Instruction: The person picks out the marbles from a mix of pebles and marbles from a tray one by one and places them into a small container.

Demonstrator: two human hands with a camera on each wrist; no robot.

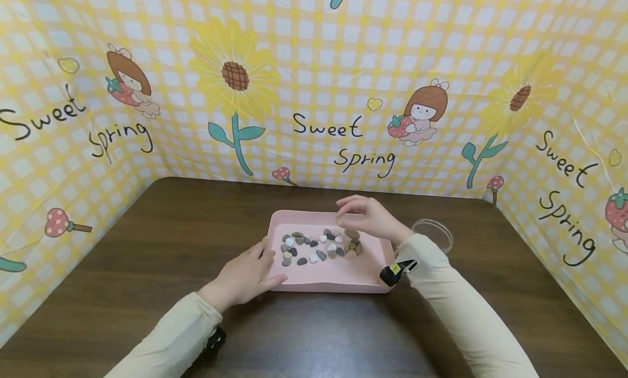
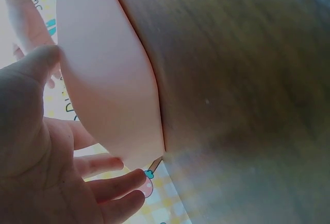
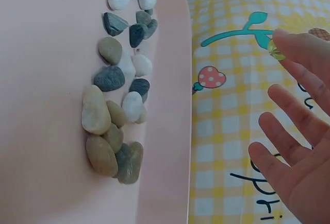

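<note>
A shallow pink tray (image 1: 304, 282) holds small grey, white, tan and dark pebbles (image 1: 314, 258), some set out in curved lines. Larger tan stones (image 3: 98, 154) cluster near its right part. My left hand (image 1: 245, 274) rests at the tray's left end, the thumb (image 2: 44, 59) at the rim and the other fingers straight along the outer wall. Above the far right part of the tray, my right hand (image 1: 365, 214) pinches a small yellow-green piece (image 3: 277, 50) between thumb and index finger; its exact kind I cannot tell. The other fingers of that hand are spread apart.
A clear round dish or lid (image 1: 434, 235) lies on the brown table (image 1: 196, 220) just right of the tray, partly behind the right forearm. Yellow checked cloth (image 1: 314, 83) with printed flowers and lettering walls the table at the back and both sides.
</note>
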